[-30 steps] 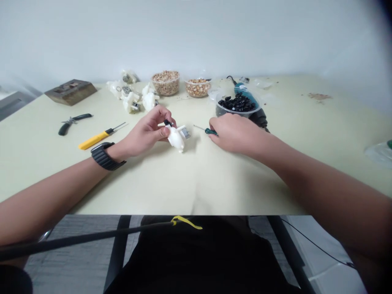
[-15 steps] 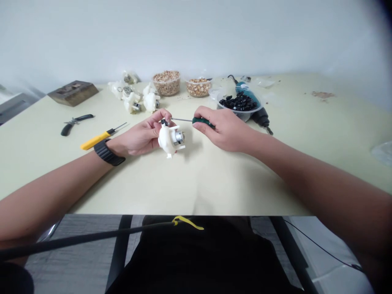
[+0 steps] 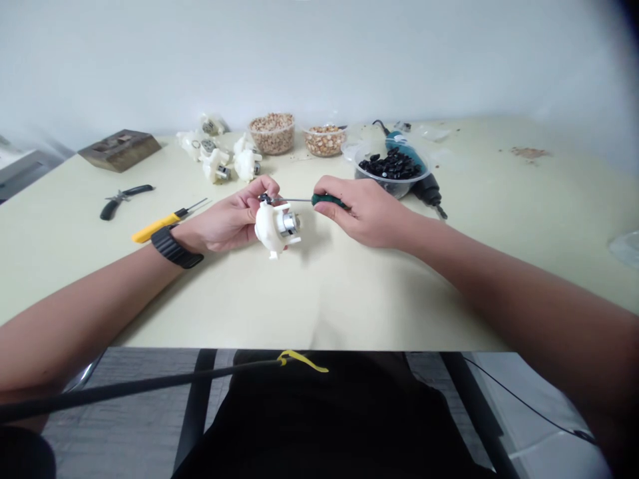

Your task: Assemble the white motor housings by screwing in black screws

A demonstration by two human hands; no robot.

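Both hands [image 3: 219, 223] [image 3: 367, 211] are closed, left gripping the white plastic housing with a silver motor [image 3: 271, 227] above the tabletop [image 3: 279, 306], right around the green-handled screwdriver [image 3: 329, 199], whose shaft runs crosswise, leftward from my right fingers to the small black part [image 3: 265, 198] at the housing's top.

My left hand [image 3: 232, 218] pinches the white housing [image 3: 272, 226] above the table [image 3: 279, 306], between its front edge and the bowls at the back — my right hand [image 3: 367, 209] grips the green-handled screwdriver [image 3: 327, 199], its shaft level, tip at the small black part [image 3: 265, 198].
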